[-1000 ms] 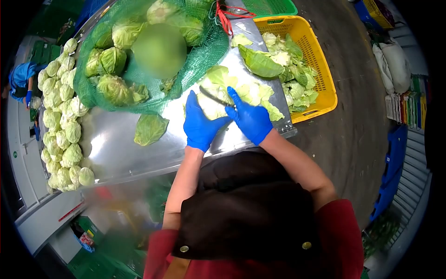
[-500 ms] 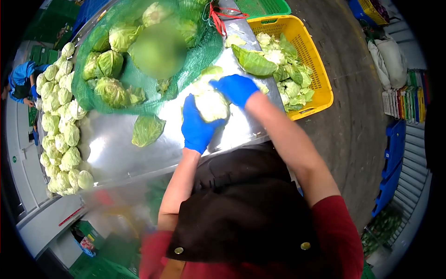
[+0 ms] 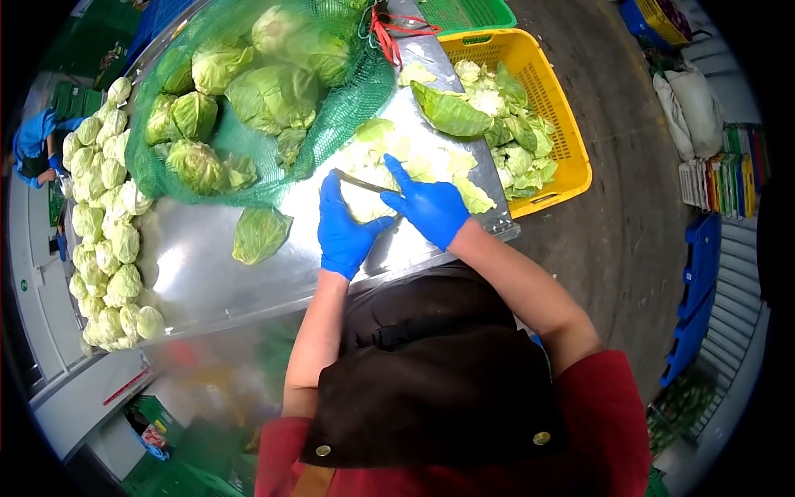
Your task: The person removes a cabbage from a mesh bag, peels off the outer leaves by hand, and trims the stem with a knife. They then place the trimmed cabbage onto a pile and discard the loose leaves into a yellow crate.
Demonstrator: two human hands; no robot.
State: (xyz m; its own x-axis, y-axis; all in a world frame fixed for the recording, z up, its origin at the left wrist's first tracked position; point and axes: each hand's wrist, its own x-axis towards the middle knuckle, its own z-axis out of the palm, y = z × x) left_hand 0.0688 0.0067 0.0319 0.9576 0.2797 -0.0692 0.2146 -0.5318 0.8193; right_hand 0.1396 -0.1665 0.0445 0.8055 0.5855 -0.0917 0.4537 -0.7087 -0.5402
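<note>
My left hand, in a blue glove, curves around the near left side of a pale cabbage on the metal table. My right hand, gloved too, is at the cabbage's right side with its index finger stretched forward. It grips a thin dark knife, whose blade crosses the cabbage toward my left fingertips; the handle is mostly hidden. Loose pale leaves lie beyond and right of my hands. A single green cabbage sits left of my left hand.
A green mesh bag with several cabbages lies ahead. Trimmed cabbages are piled along the table's left edge. A yellow crate of leaves stands at the right, beside a large leaf. A person in blue is far left.
My right hand has moved slightly right and nearer me, and the knife blade now shows over the cabbage. More loose leaves are visible past it. My left hand stays around the cabbage.
</note>
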